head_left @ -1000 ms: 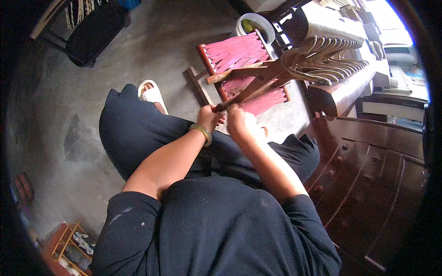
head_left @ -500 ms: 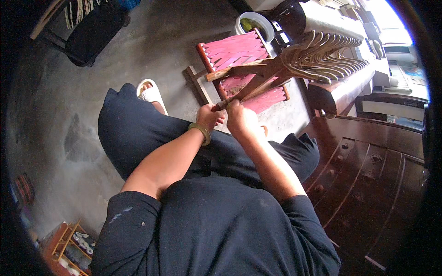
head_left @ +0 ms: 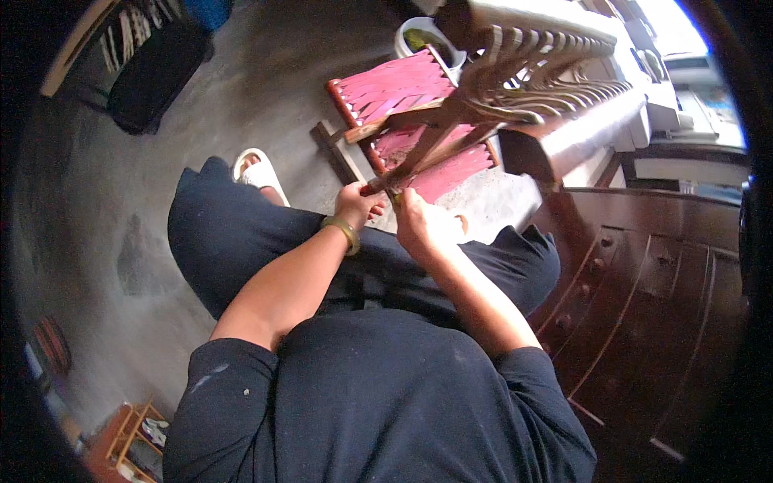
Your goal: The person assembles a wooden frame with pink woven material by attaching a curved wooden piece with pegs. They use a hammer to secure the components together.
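Note:
My left hand (head_left: 353, 204) is closed around the gathered end of a brown strand bundle (head_left: 411, 167), just above my lap. Beyond it the bundle widens into several looped cords that reach a dark wooden beam (head_left: 596, 133) at the upper right. My right hand (head_left: 419, 219) is closed beside that same end, thumb and fingers pinched together. A small greenish bit shows at its fingertips, too small to name. A bangle circles my left wrist.
Past the bundle stands a low stool (head_left: 390, 87) with pink woven straps. Behind it is a white bucket (head_left: 460, 58) with green contents. Dark panelled wooden furniture (head_left: 636, 314) fills the right side. A black-seated chair (head_left: 157, 88) stands far left, and a small rack (head_left: 133, 447) near left.
My right hand has drawn slightly down, off the bundle's end, and stays pinched. My left hand keeps its grip. The whole view has shifted a little.

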`<control>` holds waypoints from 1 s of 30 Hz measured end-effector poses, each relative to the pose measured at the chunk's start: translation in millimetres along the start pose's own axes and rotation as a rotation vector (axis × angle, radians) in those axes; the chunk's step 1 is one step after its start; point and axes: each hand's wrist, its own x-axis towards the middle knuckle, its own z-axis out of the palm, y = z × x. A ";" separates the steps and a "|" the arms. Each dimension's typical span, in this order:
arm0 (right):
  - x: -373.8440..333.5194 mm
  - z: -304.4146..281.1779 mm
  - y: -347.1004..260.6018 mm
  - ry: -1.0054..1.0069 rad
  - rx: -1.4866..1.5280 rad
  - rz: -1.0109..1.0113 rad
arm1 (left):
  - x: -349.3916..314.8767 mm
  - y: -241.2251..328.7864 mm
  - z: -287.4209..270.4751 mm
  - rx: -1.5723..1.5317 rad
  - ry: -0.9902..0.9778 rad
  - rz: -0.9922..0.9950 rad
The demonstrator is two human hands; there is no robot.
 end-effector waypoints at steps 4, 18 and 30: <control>-4.5 20.2 64.6 0.117 -0.053 0.092 | -5.4 1.5 2.3 0.020 -0.015 0.025; -23.7 -14.0 133.0 0.121 0.021 0.233 | -55.0 31.5 64.4 0.975 -0.180 0.605; 15.3 -67.2 199.1 0.202 0.121 0.218 | 25.6 112.2 173.3 0.800 -0.034 0.553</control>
